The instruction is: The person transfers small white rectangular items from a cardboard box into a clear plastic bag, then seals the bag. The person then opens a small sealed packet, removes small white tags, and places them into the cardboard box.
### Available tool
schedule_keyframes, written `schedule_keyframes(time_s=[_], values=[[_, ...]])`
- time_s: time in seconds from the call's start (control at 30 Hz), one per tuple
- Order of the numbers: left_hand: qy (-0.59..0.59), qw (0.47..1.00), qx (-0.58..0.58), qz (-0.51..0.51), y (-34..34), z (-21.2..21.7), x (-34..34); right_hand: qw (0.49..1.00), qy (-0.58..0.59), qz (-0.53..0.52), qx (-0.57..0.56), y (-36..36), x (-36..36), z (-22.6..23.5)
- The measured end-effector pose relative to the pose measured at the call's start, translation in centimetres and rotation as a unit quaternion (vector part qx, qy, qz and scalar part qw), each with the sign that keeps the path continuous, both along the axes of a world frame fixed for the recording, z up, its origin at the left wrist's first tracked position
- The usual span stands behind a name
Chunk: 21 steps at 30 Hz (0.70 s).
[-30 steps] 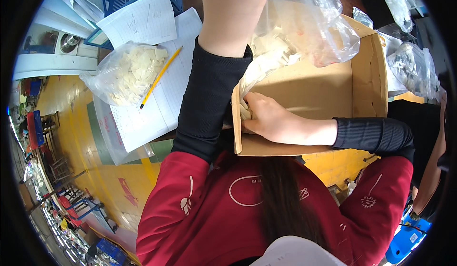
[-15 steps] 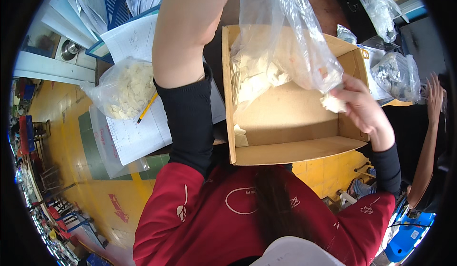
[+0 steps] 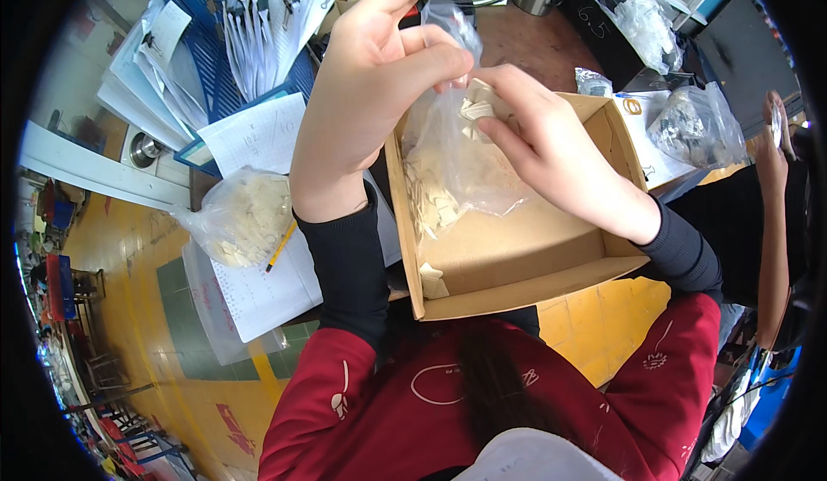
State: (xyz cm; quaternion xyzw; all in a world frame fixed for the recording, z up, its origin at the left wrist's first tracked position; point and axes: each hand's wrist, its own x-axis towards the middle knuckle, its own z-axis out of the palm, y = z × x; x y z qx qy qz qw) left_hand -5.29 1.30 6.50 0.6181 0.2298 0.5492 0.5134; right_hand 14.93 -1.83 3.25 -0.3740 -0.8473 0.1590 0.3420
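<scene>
My left hand (image 3: 388, 59) is raised over the box, thumb and finger pinching the gathered top of a clear plastic bag (image 3: 491, 192). The bag hangs down into an open cardboard box (image 3: 534, 253). Close beside that pinch, my right hand (image 3: 551, 145) holds a few small cream-coloured flat pieces (image 3: 475, 109) between thumb and fingers. More such pieces (image 3: 435, 205) are heaped along the left side of the box, partly behind the bag's film. A couple of loose ones (image 3: 432, 280) lie in its near left corner.
Left of the box, a filled clear bag (image 3: 245, 214) rests on paper sheets beside a yellow pencil (image 3: 281, 246). Clipped papers (image 3: 258, 37) stand in a blue rack behind. At right are another filled bag (image 3: 698, 124) and another person's arm (image 3: 773, 223).
My right hand has moved up and left with pieces in it, from the box's right side to beside my left hand. My left hand has come lower, still on the bag.
</scene>
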Motion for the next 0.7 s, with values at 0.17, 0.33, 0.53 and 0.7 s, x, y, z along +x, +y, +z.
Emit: schedule_keyframes(time_s=[0.17,0.33,0.53,0.7], values=[[-0.068,0.997,-0.035,0.021,0.7,-0.5,-0.9,0.993,-0.105,-0.004,-0.049,2.0,0.3,0.5],[-0.009,0.996,0.028,0.085,0.8,-0.7,-1.0,0.966,-0.172,0.028,-0.189,0.2,1.2,3.3],[0.181,0.913,0.312,0.191,1.2,-1.3,-1.4,0.962,-0.049,0.026,-0.268,-0.6,2.1,4.8],[0.227,0.920,0.260,0.188,1.2,-2.0,-2.7,0.974,-0.096,-0.066,-0.194,0.0,4.3,4.0]])
